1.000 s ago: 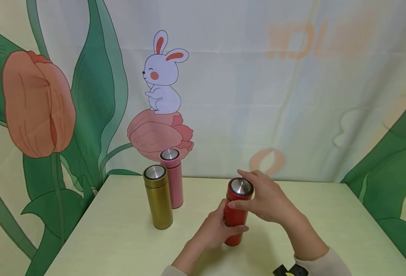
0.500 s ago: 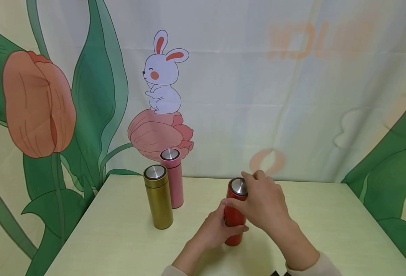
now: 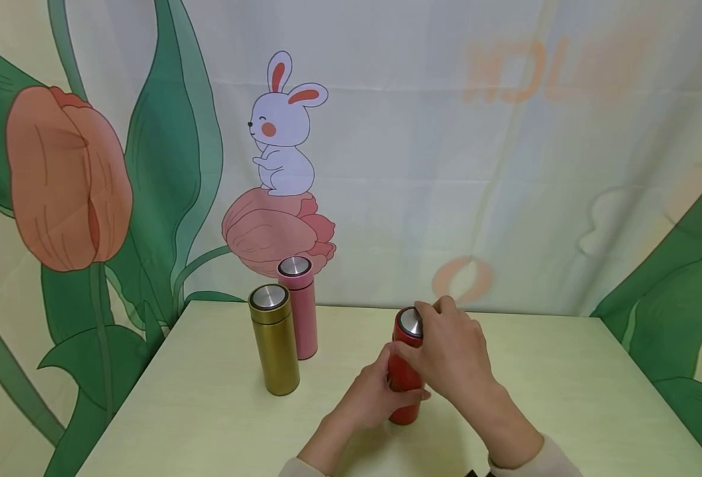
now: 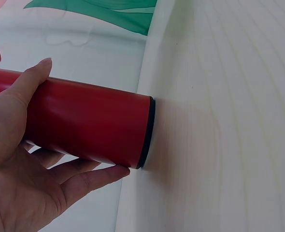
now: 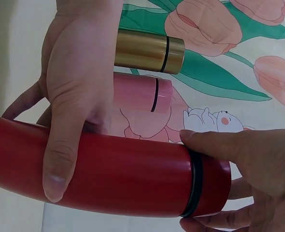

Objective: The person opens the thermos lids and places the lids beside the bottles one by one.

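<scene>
A red thermos bottle [image 3: 406, 371] with a steel-topped lid [image 3: 410, 322] stands near the middle of the table. My left hand [image 3: 370, 396] grips its body from the left, thumb across the near side. In the left wrist view the black-rimmed base of the red thermos [image 4: 94, 121] is at the tabletop. Around the lid are the thumb and fingers of my right hand [image 3: 455, 351], which hides part of the steel top. The right wrist view has the right hand [image 5: 273, 179] at the lid end, with a dark ring below the red lid [image 5: 216, 186].
A gold thermos [image 3: 276, 351] stands left of the hands, with a pink thermos [image 3: 304, 318] close behind it. The pale table [image 3: 177, 411] ends at a printed cloth backdrop [image 3: 416, 165] with a rabbit and tulips.
My right hand has turned about the lid, and its wrist has swung to the left. The left hand, the red thermos and the other two bottles stay in place.
</scene>
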{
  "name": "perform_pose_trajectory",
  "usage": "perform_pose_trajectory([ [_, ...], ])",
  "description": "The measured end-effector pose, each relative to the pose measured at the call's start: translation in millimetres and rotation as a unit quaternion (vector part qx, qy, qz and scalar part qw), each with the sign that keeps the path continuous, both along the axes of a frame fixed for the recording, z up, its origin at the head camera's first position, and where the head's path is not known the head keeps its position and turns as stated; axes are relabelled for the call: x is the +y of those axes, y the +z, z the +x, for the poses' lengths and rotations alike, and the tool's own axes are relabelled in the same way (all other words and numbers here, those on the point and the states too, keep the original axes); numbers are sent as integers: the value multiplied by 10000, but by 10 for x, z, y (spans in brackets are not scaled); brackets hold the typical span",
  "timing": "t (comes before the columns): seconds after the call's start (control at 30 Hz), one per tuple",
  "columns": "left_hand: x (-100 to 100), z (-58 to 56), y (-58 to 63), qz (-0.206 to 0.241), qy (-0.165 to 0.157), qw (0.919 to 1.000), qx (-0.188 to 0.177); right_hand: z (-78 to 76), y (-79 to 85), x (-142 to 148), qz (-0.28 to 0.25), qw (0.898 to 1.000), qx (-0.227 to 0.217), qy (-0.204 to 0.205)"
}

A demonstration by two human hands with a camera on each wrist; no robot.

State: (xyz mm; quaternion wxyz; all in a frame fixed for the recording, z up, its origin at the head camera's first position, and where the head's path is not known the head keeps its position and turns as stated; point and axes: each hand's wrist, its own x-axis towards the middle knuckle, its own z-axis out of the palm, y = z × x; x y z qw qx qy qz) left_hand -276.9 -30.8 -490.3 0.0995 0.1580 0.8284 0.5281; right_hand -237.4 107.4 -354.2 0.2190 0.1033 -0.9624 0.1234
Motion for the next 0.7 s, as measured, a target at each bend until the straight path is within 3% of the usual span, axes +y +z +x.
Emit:
perform_pose_trajectory([
  [0.4,-4,-10,-3,74,-24,10000,13,-59,94,92,-656,9917,-954,560],
  [0.7,-13,-4,-21,46,-31,9999,102,-104,142,196,-1263,9714,-1679,1109],
])
